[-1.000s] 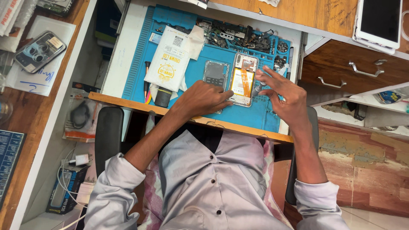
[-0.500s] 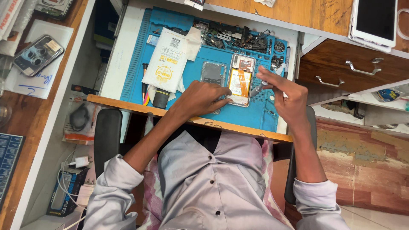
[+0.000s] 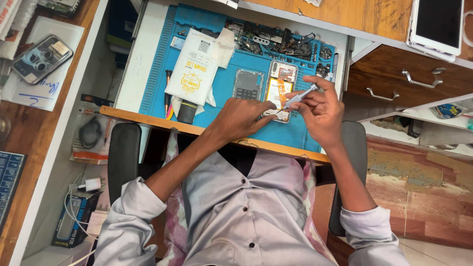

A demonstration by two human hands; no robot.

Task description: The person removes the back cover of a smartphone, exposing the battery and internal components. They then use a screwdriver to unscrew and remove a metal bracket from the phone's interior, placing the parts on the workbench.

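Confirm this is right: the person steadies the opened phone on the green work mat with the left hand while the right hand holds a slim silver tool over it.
Not quite: the work mat is blue, not green, as the head view shows. The rest stands: the left hand steadies the opened phone, and the right hand holds a slim silver tool over it.

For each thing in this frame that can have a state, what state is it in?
opened phone: back off, insides showing, flat on blue mat
back cover: detached, lying left of it
screwdriver: held by right hand, tip on phone
left hand: resting at phone's lower edge
white pouch: lying flat
tablet: screen dark
drawer: closed
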